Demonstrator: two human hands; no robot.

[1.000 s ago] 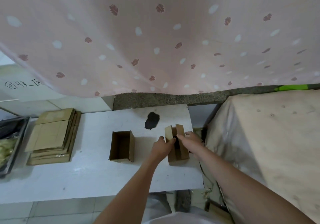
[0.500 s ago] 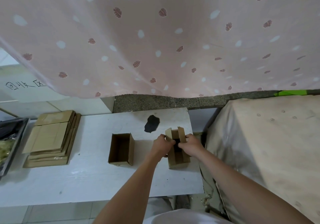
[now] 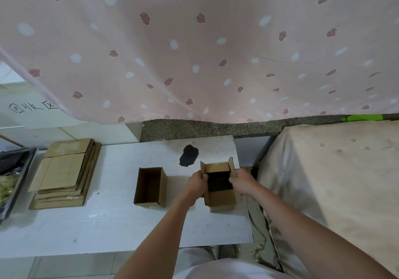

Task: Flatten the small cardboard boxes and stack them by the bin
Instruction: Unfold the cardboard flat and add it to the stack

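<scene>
1. Left hand (image 3: 195,185) grip clamped on left wall of open cardboard box (image 3: 222,196), right hand (image 3: 243,183) grip clamped on right wall.
2. Box standing at right end of white bench (image 3: 108,220).
3. Second open box (image 3: 150,187) just left, untouched.
4. Flattened stack (image 3: 64,173) at left end, beside bin (image 3: 15,183).

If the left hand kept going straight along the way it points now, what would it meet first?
The left hand already grips the left wall of the open cardboard box. Pushing on, it would likely fold that wall toward the right hand; depth is unclear.
</scene>
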